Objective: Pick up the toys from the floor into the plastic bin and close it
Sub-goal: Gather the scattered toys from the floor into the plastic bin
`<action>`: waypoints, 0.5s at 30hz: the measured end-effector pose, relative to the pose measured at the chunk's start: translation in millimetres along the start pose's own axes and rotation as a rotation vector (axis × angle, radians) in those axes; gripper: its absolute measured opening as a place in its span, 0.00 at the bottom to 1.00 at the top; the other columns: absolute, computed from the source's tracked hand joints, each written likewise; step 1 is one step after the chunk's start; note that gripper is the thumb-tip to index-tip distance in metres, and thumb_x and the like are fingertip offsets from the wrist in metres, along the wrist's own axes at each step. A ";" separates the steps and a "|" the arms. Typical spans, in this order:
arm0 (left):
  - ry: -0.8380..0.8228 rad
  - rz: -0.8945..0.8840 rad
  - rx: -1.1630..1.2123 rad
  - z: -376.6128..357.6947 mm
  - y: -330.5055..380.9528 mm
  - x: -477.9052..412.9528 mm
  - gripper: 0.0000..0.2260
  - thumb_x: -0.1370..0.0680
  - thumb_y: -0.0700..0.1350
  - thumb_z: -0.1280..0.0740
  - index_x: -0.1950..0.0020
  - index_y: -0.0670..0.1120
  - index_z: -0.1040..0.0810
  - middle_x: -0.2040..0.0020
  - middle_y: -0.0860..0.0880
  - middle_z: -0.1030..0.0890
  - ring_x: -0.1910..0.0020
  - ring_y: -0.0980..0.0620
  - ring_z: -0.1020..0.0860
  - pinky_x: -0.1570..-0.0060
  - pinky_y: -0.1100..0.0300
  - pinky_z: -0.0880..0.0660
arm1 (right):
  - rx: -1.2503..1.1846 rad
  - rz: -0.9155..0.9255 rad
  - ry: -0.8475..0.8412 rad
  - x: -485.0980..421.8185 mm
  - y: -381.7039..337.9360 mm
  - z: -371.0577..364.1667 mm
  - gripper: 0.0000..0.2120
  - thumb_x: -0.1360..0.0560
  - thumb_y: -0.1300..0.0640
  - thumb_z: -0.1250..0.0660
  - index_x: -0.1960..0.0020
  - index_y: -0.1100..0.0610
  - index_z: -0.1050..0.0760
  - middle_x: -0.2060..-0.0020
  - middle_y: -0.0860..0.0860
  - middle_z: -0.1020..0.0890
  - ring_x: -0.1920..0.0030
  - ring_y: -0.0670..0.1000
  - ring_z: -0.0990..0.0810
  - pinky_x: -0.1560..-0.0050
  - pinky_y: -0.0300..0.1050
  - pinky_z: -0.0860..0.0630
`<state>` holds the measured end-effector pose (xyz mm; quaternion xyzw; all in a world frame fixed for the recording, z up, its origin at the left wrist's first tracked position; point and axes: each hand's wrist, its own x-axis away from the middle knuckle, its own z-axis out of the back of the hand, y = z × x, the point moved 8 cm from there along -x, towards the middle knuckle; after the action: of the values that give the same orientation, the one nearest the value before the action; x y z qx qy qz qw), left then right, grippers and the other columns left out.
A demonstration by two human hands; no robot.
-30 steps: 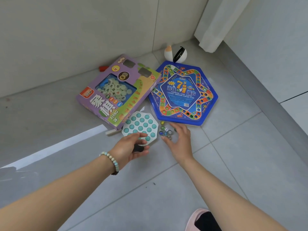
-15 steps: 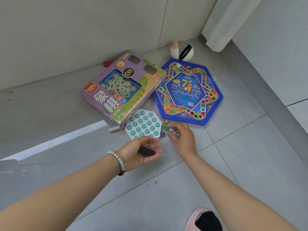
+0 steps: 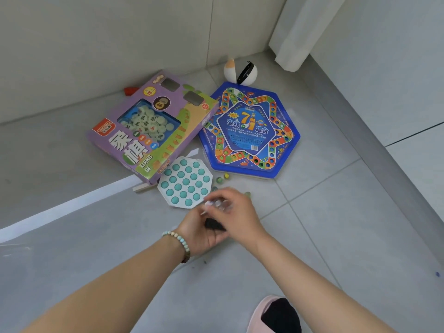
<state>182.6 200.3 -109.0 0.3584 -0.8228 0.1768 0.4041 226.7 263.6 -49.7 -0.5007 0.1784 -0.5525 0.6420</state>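
Note:
My left hand (image 3: 198, 235) lies palm up just above the floor and holds a small black object (image 3: 213, 224). My right hand (image 3: 241, 213) hovers over that palm, its fingertips pinching some marbles (image 3: 219, 203), which are blurred. Loose marbles (image 3: 219, 180) remain on the tiles just beyond my hands. A white and teal pop-bubble toy (image 3: 185, 182) lies in front of my hands. Behind it are a purple chess box (image 3: 149, 131) and a blue hexagonal game board (image 3: 249, 131). No plastic bin is in view.
A white ball toy with a black band (image 3: 240, 72) sits in the corner by the wall, near a white curtain (image 3: 298, 32). A small red piece (image 3: 129, 91) peeks out behind the purple box. A pink slipper (image 3: 276, 313) shows at the bottom edge.
My right hand has left the marbles on the floor and come back over my left palm with some in its fingertips. My left hand has turned palm up beneath it.

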 end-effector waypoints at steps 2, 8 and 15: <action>-0.023 0.016 0.008 -5.7 0.2 2.0 0.12 0.25 0.44 0.39 0.55 0.39 0.19 0.59 0.42 0.17 0.63 0.44 0.16 0.64 0.52 0.20 | -0.019 0.077 0.002 18.7 -4.7 7.3 0.06 0.30 0.57 0.27 0.55 0.48 0.20 0.53 0.42 0.22 0.50 0.40 0.23 0.51 0.30 0.27; 0.133 -0.005 0.037 12.1 0.9 -11.4 0.16 0.20 0.46 0.40 0.60 0.37 0.19 0.67 0.41 0.18 0.70 0.44 0.18 0.62 0.47 0.21 | -0.244 -0.244 0.510 40.7 95.3 93.0 0.12 0.28 0.60 0.29 0.46 0.51 0.23 0.45 0.49 0.22 0.56 0.44 0.22 0.52 0.50 0.21; 0.142 -0.034 -0.184 20.1 6.1 -6.1 0.13 0.20 0.46 0.40 0.53 0.40 0.21 0.59 0.42 0.17 0.65 0.43 0.17 0.61 0.50 0.21 | -0.065 -0.196 0.354 -10.5 89.1 66.7 0.21 0.31 0.59 0.26 0.40 0.54 0.25 0.46 0.47 0.24 0.56 0.47 0.24 0.57 0.26 0.30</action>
<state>169.9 195.5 -126.2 0.3202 -0.7989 0.1186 0.4952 322.8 292.7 -98.9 -0.4310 0.2567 -0.6859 0.5272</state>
